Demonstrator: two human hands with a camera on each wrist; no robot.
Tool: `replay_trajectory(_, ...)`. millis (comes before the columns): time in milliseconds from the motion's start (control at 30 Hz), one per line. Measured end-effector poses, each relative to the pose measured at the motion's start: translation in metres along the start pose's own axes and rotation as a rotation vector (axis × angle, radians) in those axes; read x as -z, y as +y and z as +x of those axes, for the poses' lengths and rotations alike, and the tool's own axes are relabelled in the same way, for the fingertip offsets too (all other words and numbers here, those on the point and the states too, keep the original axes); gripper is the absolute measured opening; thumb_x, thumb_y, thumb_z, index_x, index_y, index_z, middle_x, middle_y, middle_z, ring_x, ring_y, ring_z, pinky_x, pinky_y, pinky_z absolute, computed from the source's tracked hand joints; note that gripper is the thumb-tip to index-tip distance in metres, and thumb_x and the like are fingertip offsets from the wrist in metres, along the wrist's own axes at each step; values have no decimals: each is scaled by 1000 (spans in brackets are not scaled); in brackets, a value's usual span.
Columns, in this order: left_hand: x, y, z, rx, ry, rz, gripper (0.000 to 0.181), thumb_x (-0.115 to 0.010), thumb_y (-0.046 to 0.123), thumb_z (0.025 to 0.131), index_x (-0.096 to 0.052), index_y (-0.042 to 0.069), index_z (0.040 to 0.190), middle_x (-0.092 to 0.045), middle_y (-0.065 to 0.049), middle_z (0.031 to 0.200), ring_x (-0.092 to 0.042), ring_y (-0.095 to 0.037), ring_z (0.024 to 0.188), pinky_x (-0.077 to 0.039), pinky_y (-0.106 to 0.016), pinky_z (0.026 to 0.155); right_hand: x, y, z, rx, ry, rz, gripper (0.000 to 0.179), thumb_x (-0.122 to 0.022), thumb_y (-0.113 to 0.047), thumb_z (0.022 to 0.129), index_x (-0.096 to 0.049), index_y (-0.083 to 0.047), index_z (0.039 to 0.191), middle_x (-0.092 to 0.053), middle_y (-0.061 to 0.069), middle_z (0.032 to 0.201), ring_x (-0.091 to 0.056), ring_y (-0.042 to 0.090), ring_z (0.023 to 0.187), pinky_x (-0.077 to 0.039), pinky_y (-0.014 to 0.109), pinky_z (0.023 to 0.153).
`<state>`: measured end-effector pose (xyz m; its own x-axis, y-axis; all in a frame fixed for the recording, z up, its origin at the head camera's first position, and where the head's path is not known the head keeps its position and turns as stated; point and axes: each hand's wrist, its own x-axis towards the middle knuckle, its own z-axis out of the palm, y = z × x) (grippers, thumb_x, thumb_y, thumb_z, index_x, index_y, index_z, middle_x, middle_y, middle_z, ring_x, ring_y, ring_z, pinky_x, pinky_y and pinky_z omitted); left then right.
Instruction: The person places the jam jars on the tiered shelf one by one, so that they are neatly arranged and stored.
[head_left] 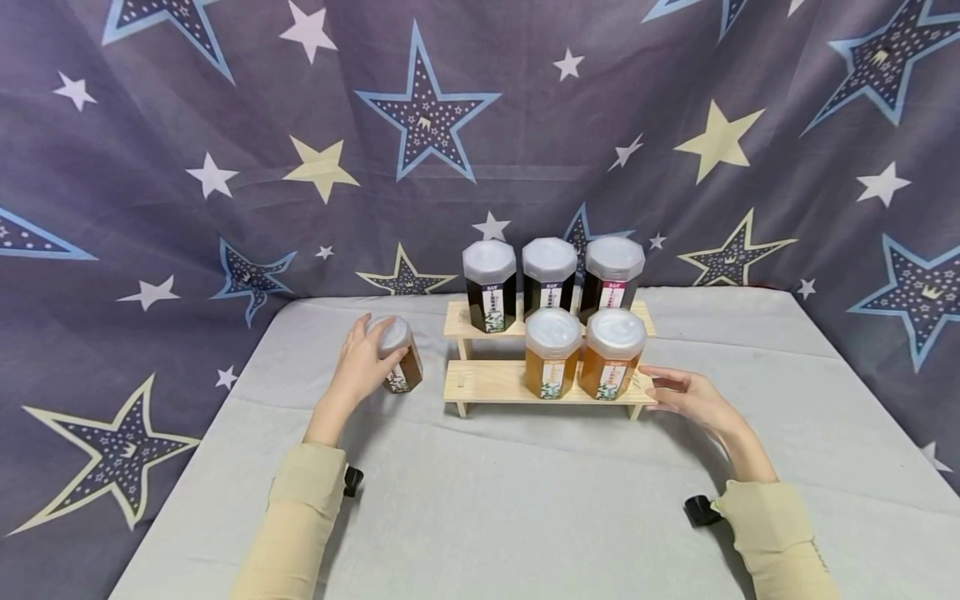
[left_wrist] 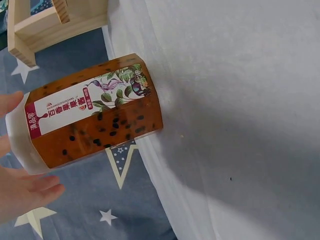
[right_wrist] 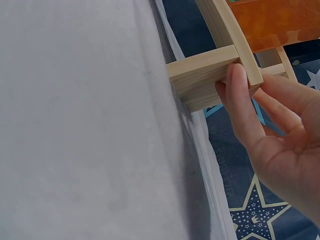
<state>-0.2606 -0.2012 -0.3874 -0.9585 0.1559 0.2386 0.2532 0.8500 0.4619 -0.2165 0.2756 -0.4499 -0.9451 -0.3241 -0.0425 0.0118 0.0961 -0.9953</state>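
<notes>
My left hand (head_left: pixel 360 362) grips a jar of amber-brown jam with black seeds (left_wrist: pixel 117 122) by its white lid (left_wrist: pixel 22 135), fingers spread round the rim. This jar is left of a two-tier wooden rack (head_left: pixel 483 382), and its pink-and-white label shows in the left wrist view. At the rack's right end my right hand (head_left: pixel 693 398) pinches the edge of the lower shelf (right_wrist: pixel 245 55), thumb and fingers on either side of the board. Two orange jars (head_left: pixel 551 371) stand on that lower shelf, toward its right.
On the upper shelf stand three dark jars with whitish lids (head_left: pixel 489 296). A pale grey cloth (head_left: pixel 510 508) covers the table, and a dark star-printed curtain (head_left: pixel 525 167) hangs behind it. Black devices (head_left: pixel 702 510) sit at both wrists.
</notes>
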Motion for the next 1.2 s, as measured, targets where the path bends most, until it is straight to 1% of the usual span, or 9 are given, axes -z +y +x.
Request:
replay_trajectory(167, -3, -2, 1, 6, -10, -33, 53, -56, 24, 86, -39, 3, 131, -19, -32, 136, -24, -49, 121, -23, -56, 97, 0, 1, 0, 9, -5, 11, 51, -50, 1, 86, -25, 21, 126, -57, 0, 107, -61, 11, 85, -49, 32, 76)
replay_trajectory(267, -5, -3, 2, 5, 4, -61, 53, -58, 24, 85, -40, 4, 130, -21, -33, 133, -31, -49, 117, -28, -55, 94, 0, 1, 0, 14, -6, 23, 51, -50, 2, 86, -25, 22, 126, -57, -6, 103, -62, 11, 84, -49, 32, 76)
replay_trajectory(433, -8, -5, 2, 7, 24, -101, 53, -60, 22, 83, -40, 5, 129, -27, -30, 126, -44, -46, 104, -37, -53, 86, 0, 1, 0, 2, 5, 15, 52, -51, 1, 86, -25, 21, 126, -57, -8, 103, -62, 11, 83, -49, 30, 75)
replay_trajectory(600, -8, -7, 3, 30, 35, -129, 53, -63, 21, 81, -42, 7, 128, -31, -27, 119, -50, -46, 92, -41, -52, 80, 0, 0, 0, -9, 9, 12, 53, -51, 0, 86, -26, 21, 127, -57, -8, 103, -62, 11, 83, -49, 30, 76)
replay_trajectory(700, -8, -8, 5, 37, 57, -152, 54, -67, 19, 78, -46, 6, 125, -34, -26, 115, -50, -45, 91, -41, -51, 79, 0, 0, 0, -8, 9, 12, 52, -51, 0, 86, -26, 21, 126, -57, -9, 102, -62, 11, 83, -49, 31, 76)
replay_trajectory(900, -7, -11, 9, 38, 128, -182, 54, -74, 20, 69, -55, 5, 117, -40, -22, 104, -48, -39, 92, -40, -49, 79, 0, 0, 1, -13, 13, 7, 52, -52, 0, 86, -26, 21, 126, -57, -8, 103, -62, 11, 83, -49, 32, 76)
replay_trajectory(1200, -10, -14, 9, 71, 167, -179, 54, -77, 22, 65, -58, 7, 113, -39, -16, 98, -48, -34, 84, -40, -45, 73, 0, 0, 1, -14, 21, -1, 52, -53, -1, 85, -28, 20, 126, -56, -4, 105, -62, 11, 83, -49, 31, 76)
